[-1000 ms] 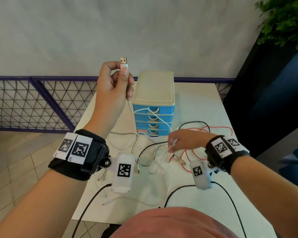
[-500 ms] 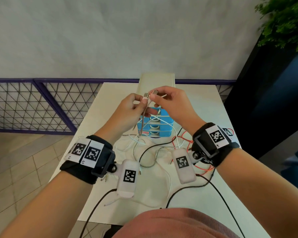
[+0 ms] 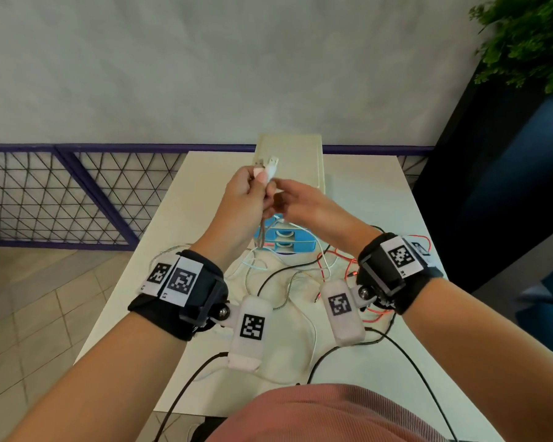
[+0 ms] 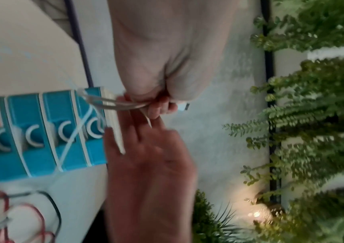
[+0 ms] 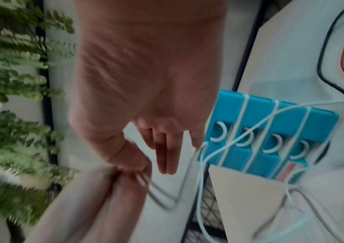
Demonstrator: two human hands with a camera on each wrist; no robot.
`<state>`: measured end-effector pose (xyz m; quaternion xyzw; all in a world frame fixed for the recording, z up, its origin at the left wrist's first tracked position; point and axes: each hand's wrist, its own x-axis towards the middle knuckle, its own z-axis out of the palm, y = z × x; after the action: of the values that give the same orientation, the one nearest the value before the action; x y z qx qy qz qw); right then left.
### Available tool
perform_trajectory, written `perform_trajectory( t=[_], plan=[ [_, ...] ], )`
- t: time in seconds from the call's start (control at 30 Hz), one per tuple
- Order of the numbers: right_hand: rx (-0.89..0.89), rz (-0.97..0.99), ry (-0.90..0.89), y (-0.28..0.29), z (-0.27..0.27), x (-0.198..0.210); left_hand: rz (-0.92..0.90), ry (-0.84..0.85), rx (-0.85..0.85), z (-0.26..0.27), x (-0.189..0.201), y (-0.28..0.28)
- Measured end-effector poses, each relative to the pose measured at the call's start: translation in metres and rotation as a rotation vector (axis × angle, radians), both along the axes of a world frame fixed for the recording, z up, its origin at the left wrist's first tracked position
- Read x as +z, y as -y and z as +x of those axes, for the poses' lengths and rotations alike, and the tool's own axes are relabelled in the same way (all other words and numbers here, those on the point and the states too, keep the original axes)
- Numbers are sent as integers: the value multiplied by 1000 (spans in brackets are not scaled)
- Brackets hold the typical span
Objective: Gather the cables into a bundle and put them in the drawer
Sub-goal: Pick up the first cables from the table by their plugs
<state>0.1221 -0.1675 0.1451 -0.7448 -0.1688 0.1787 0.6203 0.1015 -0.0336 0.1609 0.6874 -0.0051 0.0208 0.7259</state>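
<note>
The left hand (image 3: 246, 193) is up in the air over the table (image 3: 374, 199), in front of the little drawer box (image 3: 289, 154). Its fingers are curled tight around a few white and grey cables (image 3: 264, 218). Two plug ends (image 3: 267, 164) stick up out of the fist, pointing to about 12 o'clock. The long parts hang straight down toward 6 o'clock and then spread out over the table.

The right hand (image 3: 297, 200) is right beside it, at 3 o'clock. Its thumb and first finger pinch the same cables just under the fist, and its other fingers are straight (the wrist views are blurry).

More cables lie loose on the table: a red one (image 3: 348, 266), a black one (image 3: 288, 269) and a white one (image 3: 313, 333), in front of the blue drawers (image 3: 284, 237), which are all shut.
</note>
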Motion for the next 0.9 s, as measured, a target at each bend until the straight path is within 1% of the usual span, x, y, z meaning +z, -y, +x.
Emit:
perform_trajectory(
  t=[0.03,0.07,0.13,0.17,0.2,0.27,0.37,0.43,0.47,0.53,0.6,0.7,0.8,0.9],
  plan=[
    [38,-2,20,-5,-5,-3,-70,24,26,2,1,3],
    [33,7,46,-12,-11,-8,-130,43,54,4,3,4],
    [-57,40,134,-24,-22,-20,-211,64,112,9,7,1],
    [-99,26,189,-28,-26,-24,-258,64,135,11,9,-2],
    [-127,-13,253,-30,-28,-28,-313,55,149,13,12,-6],
    [-123,-122,391,-31,-28,-30,-389,27,153,14,17,-13],
    [-66,-261,601,-33,-18,-30,-363,31,124,10,22,-14],
    [-5,-394,683,-33,-10,-33,-315,57,100,6,28,-13],
    [22,-460,679,-31,-7,-36,-305,71,96,4,33,-13],
    [49,-543,598,-25,-1,-46,-294,105,102,2,44,-15],
    [11,-561,478,-18,1,-58,-267,128,110,1,50,-17],
    [-14,-546,486,-12,6,-69,-260,126,124,-2,50,-16],
    [23,-566,480,-4,14,-83,-298,137,141,-3,53,-17],
    [34,-686,346,16,14,-108,-389,182,172,-3,70,-31]
  ],
)
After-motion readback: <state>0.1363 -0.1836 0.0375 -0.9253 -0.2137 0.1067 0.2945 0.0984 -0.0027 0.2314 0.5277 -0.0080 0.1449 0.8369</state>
